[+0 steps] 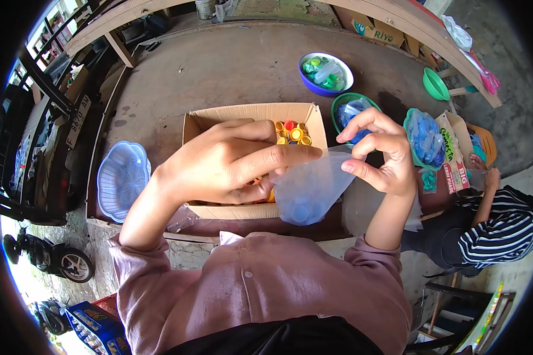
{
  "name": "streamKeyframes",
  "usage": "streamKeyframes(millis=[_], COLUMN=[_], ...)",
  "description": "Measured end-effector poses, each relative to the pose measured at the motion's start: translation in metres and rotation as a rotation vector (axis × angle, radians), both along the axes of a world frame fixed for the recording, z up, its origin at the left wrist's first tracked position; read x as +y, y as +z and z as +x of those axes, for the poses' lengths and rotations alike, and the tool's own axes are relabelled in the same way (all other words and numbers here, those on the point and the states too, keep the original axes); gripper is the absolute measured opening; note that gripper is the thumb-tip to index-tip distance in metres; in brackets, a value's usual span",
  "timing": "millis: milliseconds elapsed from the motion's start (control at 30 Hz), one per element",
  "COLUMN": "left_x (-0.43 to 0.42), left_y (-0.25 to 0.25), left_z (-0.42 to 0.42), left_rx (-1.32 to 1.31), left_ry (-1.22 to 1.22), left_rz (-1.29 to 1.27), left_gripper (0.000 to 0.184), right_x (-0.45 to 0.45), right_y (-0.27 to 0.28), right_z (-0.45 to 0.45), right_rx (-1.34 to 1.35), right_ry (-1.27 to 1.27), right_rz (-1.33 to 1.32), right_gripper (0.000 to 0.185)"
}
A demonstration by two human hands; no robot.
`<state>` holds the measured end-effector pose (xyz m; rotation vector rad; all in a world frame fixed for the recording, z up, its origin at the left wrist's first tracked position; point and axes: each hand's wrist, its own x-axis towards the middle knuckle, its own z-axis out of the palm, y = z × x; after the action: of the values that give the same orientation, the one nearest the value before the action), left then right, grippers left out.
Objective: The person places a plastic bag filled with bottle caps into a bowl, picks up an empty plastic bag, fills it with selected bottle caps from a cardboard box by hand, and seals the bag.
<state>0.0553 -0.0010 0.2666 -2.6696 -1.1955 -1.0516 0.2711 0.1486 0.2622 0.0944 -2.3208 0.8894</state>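
Note:
A translucent plastic bag (314, 186) with bluish caps in its lower part hangs between my hands, in front of the cardboard box (207, 120). My left hand (231, 160) pinches the bag's upper left edge, its fingers partly hiding the box. At the bag's upper right corner is my right hand (379, 154), thumb and index finger curled near each other; whether they touch the plastic is hard to make out. Yellow, orange and red caps (293, 134) lie inside the box.
A blue plastic basket (123, 180) stands at the left. Behind and to the right are a purple-rimmed bowl (326, 74), green baskets (342, 102) of bagged items and an empty green bowl (435, 84). Another person in a striped top (503, 228) sits at the right.

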Motion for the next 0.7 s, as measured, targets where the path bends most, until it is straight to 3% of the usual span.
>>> streamKeyframes(millis=[300,567,600,700], left_x=[0.005,-0.003,-0.003,-0.006], left_y=[-0.011,-0.013,-0.016,-0.019], left_z=[-0.006,0.005,0.012,0.016], left_rx=[0.114,-0.111,-0.247,-0.391], left_ry=[0.127,-0.133,-0.199,-0.284], left_rz=[0.132,0.074,0.081,-0.014], left_gripper=[0.056,0.051,0.065,0.068], right_x=[-0.004,0.003,0.003,0.002], right_y=[0.002,-0.005,-0.007,-0.007], right_z=[0.0,-0.003,-0.003,-0.003], right_rx=[0.013,-0.013,-0.029,-0.051], right_ry=[0.081,-0.007,0.013,0.01], right_rz=[-0.025,0.009,-0.034,-0.028], right_gripper=[0.015,0.014,0.012,0.01])
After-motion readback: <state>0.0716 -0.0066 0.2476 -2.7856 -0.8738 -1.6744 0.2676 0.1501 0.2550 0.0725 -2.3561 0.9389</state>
